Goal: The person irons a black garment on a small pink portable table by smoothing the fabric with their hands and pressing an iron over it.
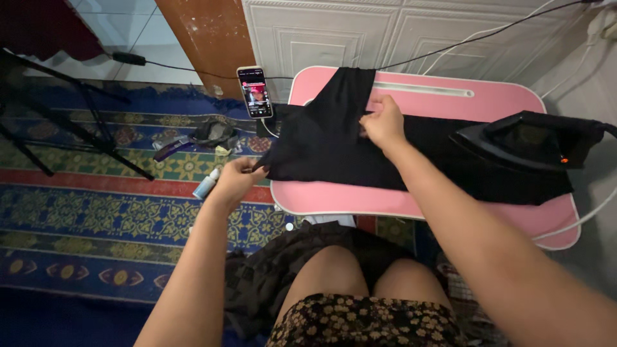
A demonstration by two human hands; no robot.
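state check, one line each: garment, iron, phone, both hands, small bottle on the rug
black garment: spread over the pink lap table, left corner hanging off the edge
iron: resting flat on the garment, small orange light on
phone: propped upright, screen lit, cable plugged in
left hand: pinching the garment's left corner
right hand: gripping a fold mid-cloth
small bottle: lying on the patterned rug, cap on

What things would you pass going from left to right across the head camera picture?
Tripod legs → small bottle → left hand → phone → black cloth → right hand → black iron.
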